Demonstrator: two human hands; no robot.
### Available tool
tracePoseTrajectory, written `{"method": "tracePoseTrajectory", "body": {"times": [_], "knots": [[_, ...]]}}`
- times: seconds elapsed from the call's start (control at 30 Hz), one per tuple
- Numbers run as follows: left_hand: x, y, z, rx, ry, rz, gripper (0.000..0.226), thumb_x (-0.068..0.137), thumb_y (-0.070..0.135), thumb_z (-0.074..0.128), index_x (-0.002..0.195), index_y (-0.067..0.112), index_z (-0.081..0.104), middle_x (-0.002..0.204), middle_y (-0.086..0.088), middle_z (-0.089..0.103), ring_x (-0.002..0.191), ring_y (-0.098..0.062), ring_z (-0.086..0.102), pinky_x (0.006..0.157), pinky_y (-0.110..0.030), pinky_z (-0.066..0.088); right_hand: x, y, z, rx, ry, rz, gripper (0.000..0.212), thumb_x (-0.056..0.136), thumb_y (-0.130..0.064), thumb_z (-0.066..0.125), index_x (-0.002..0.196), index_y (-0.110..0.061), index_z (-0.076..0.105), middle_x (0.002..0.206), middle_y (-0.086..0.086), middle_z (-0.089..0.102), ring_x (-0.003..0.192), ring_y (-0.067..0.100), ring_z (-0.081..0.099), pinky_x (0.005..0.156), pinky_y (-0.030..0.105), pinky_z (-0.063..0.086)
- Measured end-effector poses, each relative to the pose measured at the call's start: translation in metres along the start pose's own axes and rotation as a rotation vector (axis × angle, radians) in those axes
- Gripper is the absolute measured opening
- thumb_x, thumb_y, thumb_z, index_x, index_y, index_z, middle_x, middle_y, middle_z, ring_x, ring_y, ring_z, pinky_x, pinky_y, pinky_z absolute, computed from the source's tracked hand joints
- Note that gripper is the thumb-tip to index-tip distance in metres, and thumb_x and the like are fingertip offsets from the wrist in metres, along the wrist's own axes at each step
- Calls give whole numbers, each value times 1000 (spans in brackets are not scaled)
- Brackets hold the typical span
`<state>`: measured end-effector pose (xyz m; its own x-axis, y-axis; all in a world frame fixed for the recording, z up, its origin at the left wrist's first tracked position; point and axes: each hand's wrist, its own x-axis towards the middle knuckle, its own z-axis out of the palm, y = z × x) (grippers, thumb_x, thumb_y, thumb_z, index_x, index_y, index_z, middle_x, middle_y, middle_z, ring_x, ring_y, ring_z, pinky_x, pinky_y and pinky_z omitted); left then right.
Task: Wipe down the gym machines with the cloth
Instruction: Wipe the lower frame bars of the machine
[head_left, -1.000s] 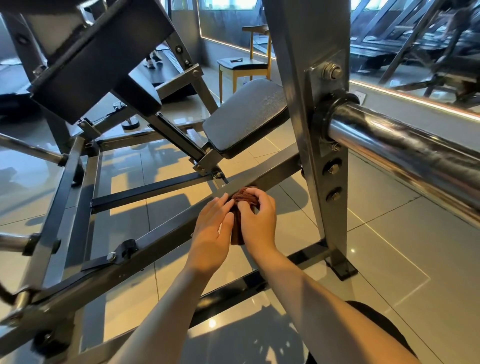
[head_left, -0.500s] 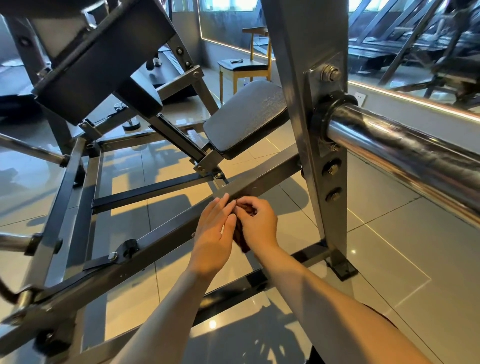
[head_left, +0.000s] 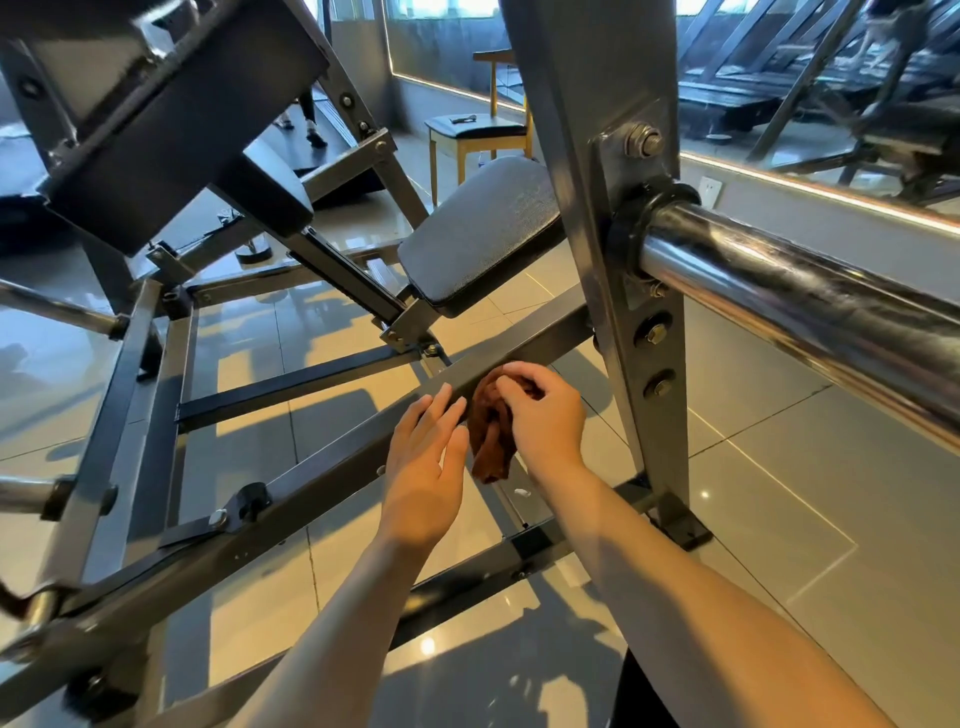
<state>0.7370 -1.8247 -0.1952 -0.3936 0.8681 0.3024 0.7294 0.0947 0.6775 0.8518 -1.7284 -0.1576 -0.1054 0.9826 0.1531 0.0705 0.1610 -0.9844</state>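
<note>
Glossy tiled floor (head_left: 753, 467), grey steel frame (head_left: 322, 467) — right hand (head_left: 545, 415) clutches crumpled brown cloth (head_left: 488, 441); left hand (head_left: 423, 467) flat, fingers straight.

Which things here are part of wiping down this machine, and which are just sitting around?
For the job: brown cloth, gripped by the right hand; left hand, open beside it; diagonal frame bar; seat pad; chrome bar.
Just about: wooden chair by the wall; wall socket.

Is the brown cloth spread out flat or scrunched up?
Scrunched up. The brown fabric cloth hangs in bunched folds from the right hand.
</note>
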Motion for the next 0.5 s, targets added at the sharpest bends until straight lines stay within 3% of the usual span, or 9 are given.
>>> {"method": "tracePoseTrajectory", "body": {"times": [0.1,0.2,0.27,0.4,0.5], "knots": [[1,1,1,-4,-4,-12,52,106,52,22,154,38,32,157,32,13,146,11,-4,119,-23,-3,-2,-2,5,38,84,25,17,100,-20,62,110,-26,74,109,-9,69,105,10,61,85,20,54],[0,2,4,-13,19,-9,52,106,53,21,154,38,33,156,33,14,145,12,-3,119,-23,-2,-11,4,12,-69,-30,11,17,99,-20,63,113,-24,73,113,-7,68,100,4,58,78,8,45],[0,1,3,-9,24,-4,54,105,54,20,154,37,33,156,33,15,145,13,-4,119,-22,-2,-11,3,10,-77,-57,17,18,99,-20,63,113,-24,73,112,-8,67,97,1,58,77,8,44],[0,0,2,-15,-4,-1,51,107,53,21,154,39,31,156,34,13,146,13,-5,120,-24,-1,0,-1,1,16,87,24,15,101,-23,60,109,-29,71,109,-11,67,101,6,60,76,11,46],[0,-1,5,-10,13,4,46,109,46,26,153,39,33,156,35,12,145,14,-5,121,-26,0,-6,4,8,-73,-3,-15,14,99,-22,63,109,-28,71,110,-10,67,99,3,58,74,7,43]]}}
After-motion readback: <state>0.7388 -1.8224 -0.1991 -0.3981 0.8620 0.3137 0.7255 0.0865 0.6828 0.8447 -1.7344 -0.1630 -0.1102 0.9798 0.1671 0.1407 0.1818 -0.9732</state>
